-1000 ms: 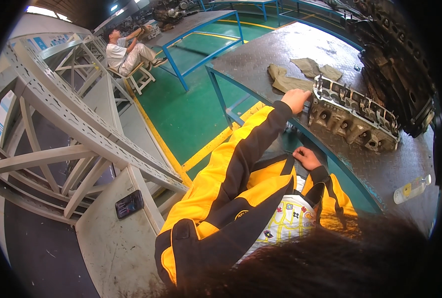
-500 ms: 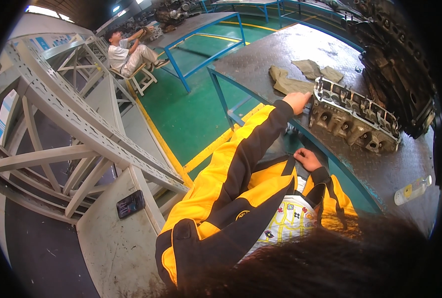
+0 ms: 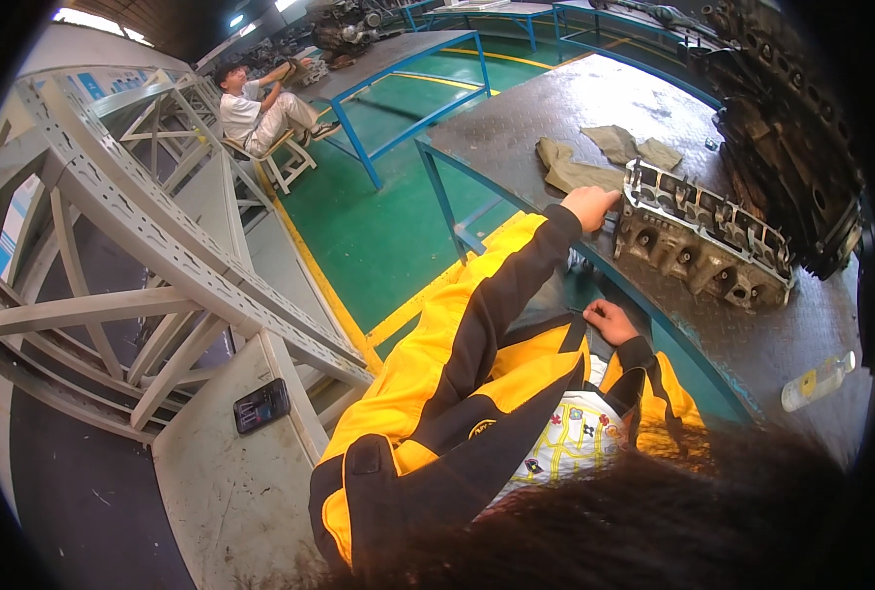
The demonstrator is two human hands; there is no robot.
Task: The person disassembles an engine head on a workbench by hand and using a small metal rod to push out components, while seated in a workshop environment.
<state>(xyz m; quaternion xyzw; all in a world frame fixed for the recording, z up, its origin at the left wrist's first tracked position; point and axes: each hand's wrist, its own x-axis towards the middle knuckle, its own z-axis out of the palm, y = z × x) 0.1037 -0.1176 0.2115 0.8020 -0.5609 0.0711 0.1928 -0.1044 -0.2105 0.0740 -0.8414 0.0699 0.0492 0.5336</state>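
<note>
A grey metal engine cylinder head [image 3: 703, 246] lies on the metal-topped workbench [image 3: 595, 93], its row of open chambers facing up. My left hand [image 3: 590, 207] reaches across to its near left end, with curled fingers against the corner. Lower down, in front of the bench edge and above my lap, my right hand [image 3: 612, 323] is held with thumb and fingertips pinched together. Whatever is between those fingertips is too small to make out. Just behind my left hand, a crumpled olive-brown cloth [image 3: 580, 167] rests on the bench.
A large dark engine part [image 3: 787, 147] stands behind the cylinder head. Near the right bench edge lies a clear bottle [image 3: 819, 382]. On my left are a grey slotted metal frame [image 3: 162, 231] and a board with a phone [image 3: 261, 406]. A person [image 3: 265, 108] sits farther back.
The whole view has shifted very slightly. Both my hands keep nearly the same place and pose. In the background, the seated person's head and arms have moved a little.
</note>
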